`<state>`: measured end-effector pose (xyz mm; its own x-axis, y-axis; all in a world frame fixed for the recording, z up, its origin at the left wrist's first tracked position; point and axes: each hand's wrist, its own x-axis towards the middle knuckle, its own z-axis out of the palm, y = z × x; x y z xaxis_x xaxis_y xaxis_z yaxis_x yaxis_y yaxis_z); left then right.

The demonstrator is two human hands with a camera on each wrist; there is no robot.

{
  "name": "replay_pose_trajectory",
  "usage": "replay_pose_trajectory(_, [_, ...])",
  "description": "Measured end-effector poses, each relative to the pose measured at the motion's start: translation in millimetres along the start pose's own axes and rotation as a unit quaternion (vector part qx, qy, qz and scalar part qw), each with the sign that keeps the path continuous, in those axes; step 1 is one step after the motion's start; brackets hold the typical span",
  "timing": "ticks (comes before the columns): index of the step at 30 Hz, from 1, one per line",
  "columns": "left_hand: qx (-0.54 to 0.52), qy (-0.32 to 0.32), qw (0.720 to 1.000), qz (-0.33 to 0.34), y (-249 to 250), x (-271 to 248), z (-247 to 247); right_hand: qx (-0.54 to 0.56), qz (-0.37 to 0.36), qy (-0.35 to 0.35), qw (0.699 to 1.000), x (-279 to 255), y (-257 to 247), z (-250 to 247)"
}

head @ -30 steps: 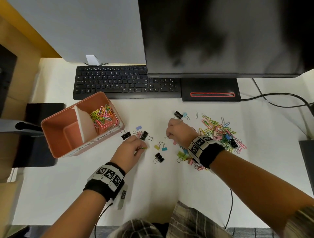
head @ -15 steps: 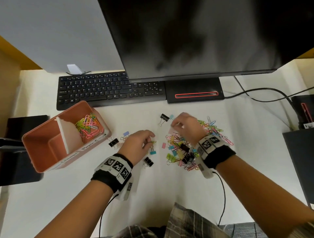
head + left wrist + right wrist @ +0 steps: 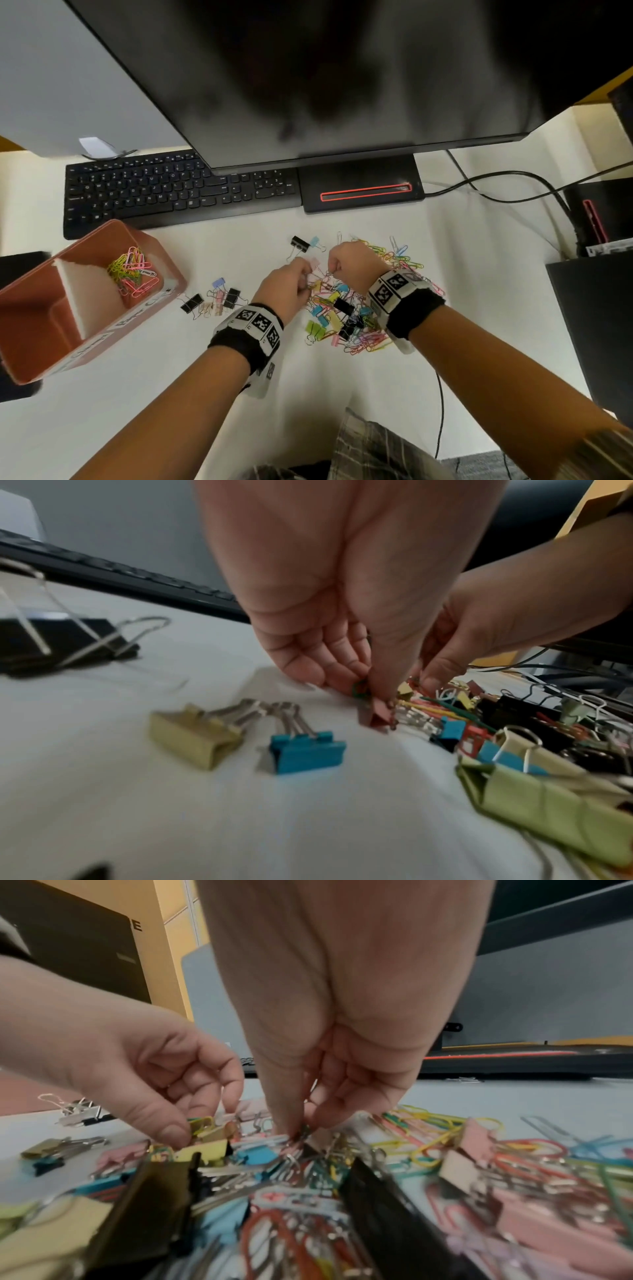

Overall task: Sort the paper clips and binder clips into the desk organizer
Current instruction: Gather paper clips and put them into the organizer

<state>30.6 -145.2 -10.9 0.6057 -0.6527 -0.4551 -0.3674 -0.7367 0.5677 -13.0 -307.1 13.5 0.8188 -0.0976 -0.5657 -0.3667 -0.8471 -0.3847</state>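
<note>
A mixed pile of coloured paper clips and binder clips (image 3: 346,315) lies on the white desk. My left hand (image 3: 304,285) is at the pile's left edge and pinches a green paper clip (image 3: 359,690) between thumb and fingers, just above a pink binder clip (image 3: 375,715). My right hand (image 3: 334,272) is close beside it, thumb and forefinger pinching a clip's wire (image 3: 297,1134) in the pile; blur hides which kind. The pink desk organizer (image 3: 41,342) stands at the left, with paper clips (image 3: 132,274) in its far right compartment.
Loose binder clips (image 3: 212,301) lie between the organizer and the pile, and two more (image 3: 303,243) lie behind my hands. A keyboard (image 3: 171,195), monitor base (image 3: 363,192) and cables (image 3: 513,192) sit at the back. A black box (image 3: 596,325) is at the right.
My left hand moved right from the loose binder clips to the pile's edge, beside the right hand. The right hand drew back to the pile's near left side. The head view shifted.
</note>
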Motion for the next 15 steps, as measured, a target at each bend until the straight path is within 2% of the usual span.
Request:
replay_pose_trajectory(3, [-0.004, 0.031, 0.999, -0.015, -8.9, -1.7, 3.6, 0.036, 0.007, -0.003, 0.999, -1.1, 8.5, 1.4])
replay_pose_trajectory(9, [-0.002, 0.089, 0.996, -0.011, -20.4, -3.2, 4.5, 0.009, -0.024, -0.016, 1.000, -7.0, 14.3, 0.2])
replay_pose_trajectory(12, [-0.018, 0.141, 0.989, -0.030, -24.4, -9.0, -2.1, 0.041, -0.023, 0.010, 0.999, -9.6, 20.3, -2.8])
replay_pose_trajectory(15, [-0.035, 0.141, 0.989, 0.012, -25.2, -18.5, -4.9, 0.060, -0.043, 0.032, 0.997, -13.5, 18.3, -5.2])
